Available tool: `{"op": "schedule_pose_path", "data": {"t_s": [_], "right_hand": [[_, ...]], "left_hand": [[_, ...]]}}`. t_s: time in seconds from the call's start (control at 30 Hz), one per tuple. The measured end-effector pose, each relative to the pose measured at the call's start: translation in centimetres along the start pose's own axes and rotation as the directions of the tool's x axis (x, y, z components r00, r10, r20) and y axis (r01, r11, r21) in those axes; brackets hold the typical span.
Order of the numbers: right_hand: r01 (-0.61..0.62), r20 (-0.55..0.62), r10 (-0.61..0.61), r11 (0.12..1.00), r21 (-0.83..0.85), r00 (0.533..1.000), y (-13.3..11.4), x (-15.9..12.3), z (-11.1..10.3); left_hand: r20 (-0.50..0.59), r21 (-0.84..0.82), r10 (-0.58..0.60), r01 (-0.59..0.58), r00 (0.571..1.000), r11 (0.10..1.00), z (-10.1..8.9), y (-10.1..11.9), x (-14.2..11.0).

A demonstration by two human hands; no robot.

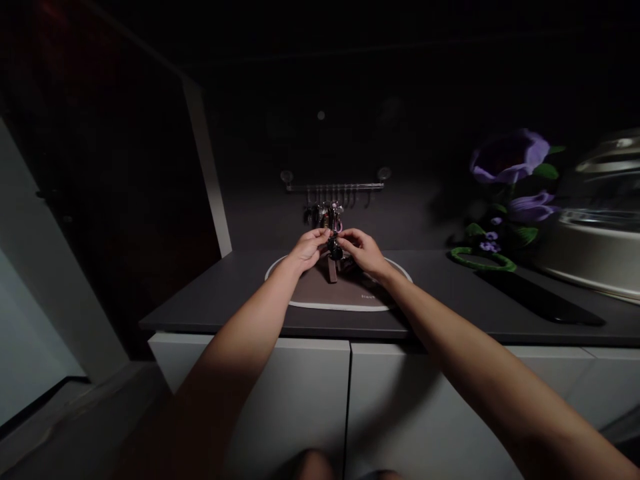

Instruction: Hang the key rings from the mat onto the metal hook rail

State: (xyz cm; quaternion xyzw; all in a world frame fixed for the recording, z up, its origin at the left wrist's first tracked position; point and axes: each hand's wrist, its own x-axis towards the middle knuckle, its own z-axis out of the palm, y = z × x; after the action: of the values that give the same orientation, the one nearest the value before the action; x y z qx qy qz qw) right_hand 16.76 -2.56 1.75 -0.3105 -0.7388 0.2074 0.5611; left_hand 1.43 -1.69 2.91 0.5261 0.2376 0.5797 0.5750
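Note:
Both hands meet over a grey-brown mat [305, 293] on the dark counter. My left hand [307, 251] pinches the left side of a small black keychain [335, 251], thumb and forefinger together. From the right, the fingers of my right hand [365, 252] close on the same keychain. A brownish strap [333, 272] hangs below it, and part of the bunch is hidden behind my right fingers. Just behind the hands, several keys and trinkets [320, 213] dangle from hooks on a clear wall rail [336, 187].
Purple artificial flowers [515, 160] with a green ring base [483, 261] stand on the counter [200, 293] at right. Beside them are a flat black object [543, 297] and a large pale domed appliance [600, 240]. White cabinet doors [300, 393] lie below; a dark door is at left.

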Motion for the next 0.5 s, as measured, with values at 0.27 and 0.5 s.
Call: {"op": "schedule_pose_path", "data": {"t_s": [0.27, 0.5], "right_hand": [[-0.024, -0.024, 0.023, 0.999, -0.031, 0.999, 0.0, -0.2, 0.0], [-0.055, -0.089, 0.062, 0.995, 0.083, 0.994, -1.4, -0.2, 0.4]], "left_hand": [[0.038, -0.011, -0.03, 0.03, 0.999, 0.999, 0.6, 0.1, -0.5], [0.073, -0.145, -0.024, 0.034, 0.997, 0.989, 1.2, 0.3, -1.0]]}}
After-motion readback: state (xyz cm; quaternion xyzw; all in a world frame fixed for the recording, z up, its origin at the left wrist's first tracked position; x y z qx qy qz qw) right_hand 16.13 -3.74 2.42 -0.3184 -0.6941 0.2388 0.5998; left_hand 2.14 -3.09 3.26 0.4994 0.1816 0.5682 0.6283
